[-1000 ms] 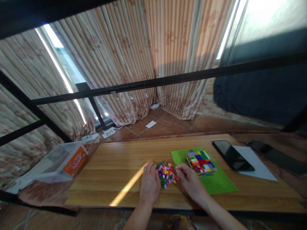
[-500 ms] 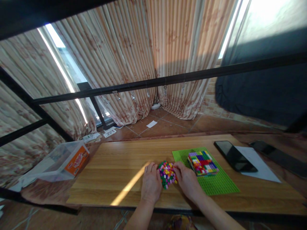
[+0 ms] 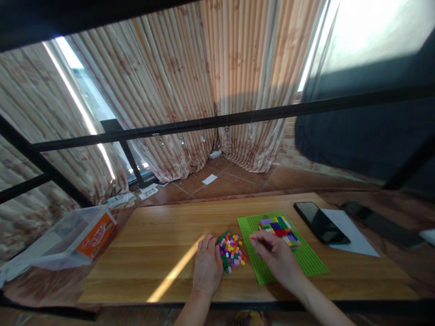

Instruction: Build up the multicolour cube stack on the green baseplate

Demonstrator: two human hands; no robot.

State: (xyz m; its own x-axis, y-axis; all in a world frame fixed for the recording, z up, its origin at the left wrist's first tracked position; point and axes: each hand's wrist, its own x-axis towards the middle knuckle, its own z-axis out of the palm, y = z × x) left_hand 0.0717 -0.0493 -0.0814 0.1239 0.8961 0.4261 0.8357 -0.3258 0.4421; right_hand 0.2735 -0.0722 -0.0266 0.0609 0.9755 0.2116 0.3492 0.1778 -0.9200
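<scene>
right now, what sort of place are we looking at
Probably a room in a home: long patterned curtains, a tiled floor and colourful toy bricks on a wood-grain table suggest it.

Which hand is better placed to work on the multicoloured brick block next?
Probably the right hand: it is over the green studded baseplate, partly hiding the multicoloured rectangular brick block. The left hand is farther off, beside the loose pile of small colourful bricks.
</scene>
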